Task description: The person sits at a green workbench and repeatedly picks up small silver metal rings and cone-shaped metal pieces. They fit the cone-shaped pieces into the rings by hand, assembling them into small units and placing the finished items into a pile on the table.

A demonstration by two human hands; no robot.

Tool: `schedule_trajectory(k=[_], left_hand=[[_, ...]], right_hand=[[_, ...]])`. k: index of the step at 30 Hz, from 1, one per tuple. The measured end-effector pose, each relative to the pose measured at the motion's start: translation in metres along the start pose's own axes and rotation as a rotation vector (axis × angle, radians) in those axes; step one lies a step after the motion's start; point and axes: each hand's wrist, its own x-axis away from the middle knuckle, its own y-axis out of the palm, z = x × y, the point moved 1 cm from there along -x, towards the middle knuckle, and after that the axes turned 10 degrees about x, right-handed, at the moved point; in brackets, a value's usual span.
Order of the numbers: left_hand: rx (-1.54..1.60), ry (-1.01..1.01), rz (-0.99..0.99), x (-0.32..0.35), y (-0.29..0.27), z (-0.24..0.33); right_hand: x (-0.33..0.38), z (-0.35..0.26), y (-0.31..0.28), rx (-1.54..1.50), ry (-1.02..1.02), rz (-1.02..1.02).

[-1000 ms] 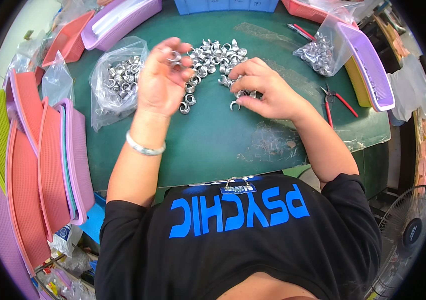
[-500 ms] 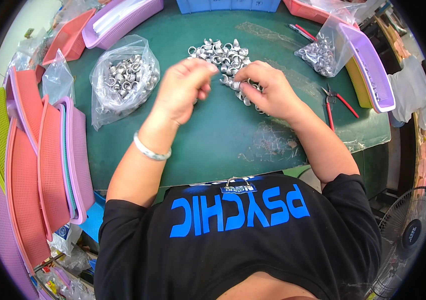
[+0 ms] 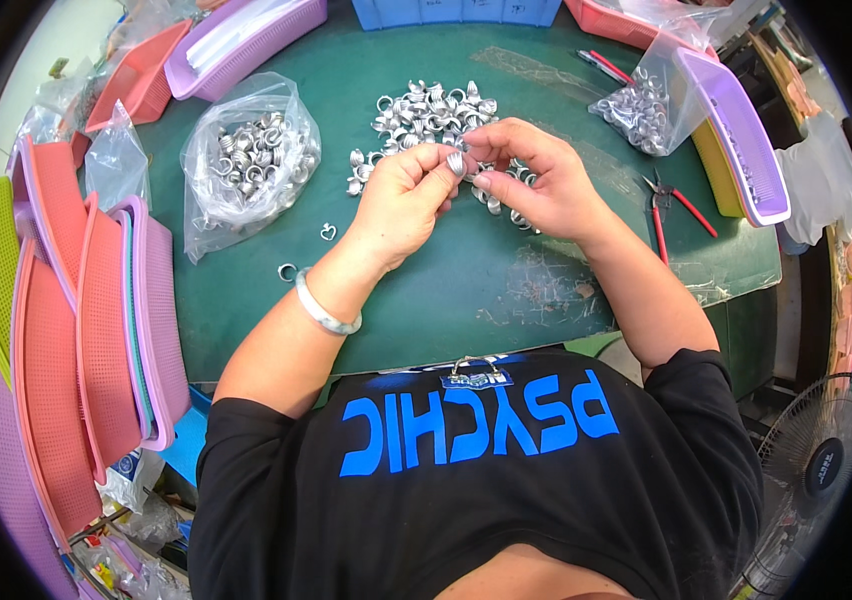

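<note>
Pinched between the thumb and finger of my left hand (image 3: 401,205) is a silver ring (image 3: 457,163) with a ridged, wide face. Just right of it, my right hand (image 3: 538,178) curls with thumb and forefinger apart; no ring shows between them. Beyond and beneath both hands spreads a pile of similar silver rings (image 3: 426,108), partly covered by my fingers. A loose heart-shaped ring (image 3: 328,231) lies left of my left wrist. Another loose ring (image 3: 288,271) rests close to the bangle (image 3: 329,309) on that wrist.
A clear bag of rings (image 3: 256,160) sits at left, and a smaller bag (image 3: 641,110) at right. Red-handled pliers (image 3: 681,208) lie on the green table (image 3: 416,310). Stacked baskets (image 3: 106,340) line the left side; a purple basket (image 3: 736,140) stands at right. A fan (image 3: 816,470) is lower right.
My left hand has moved right and down to meet my right hand, and it now pinches a ring. My right fingers have parted from the ring they held. Loose rings at left are uncovered.
</note>
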Motion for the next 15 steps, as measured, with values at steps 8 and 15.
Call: schedule_trajectory(k=[8, 15], left_hand=[[-0.005, 0.016, -0.021, 0.0016, 0.0001, -0.0032], [-0.127, 0.137, -0.023, 0.0011, -0.0046, -0.0056]], right_hand=[[-0.0011, -0.001, 0.002, -0.01, -0.016, -0.05], [-0.002, -0.0067, 0.0, -0.005, -0.036, -0.038]])
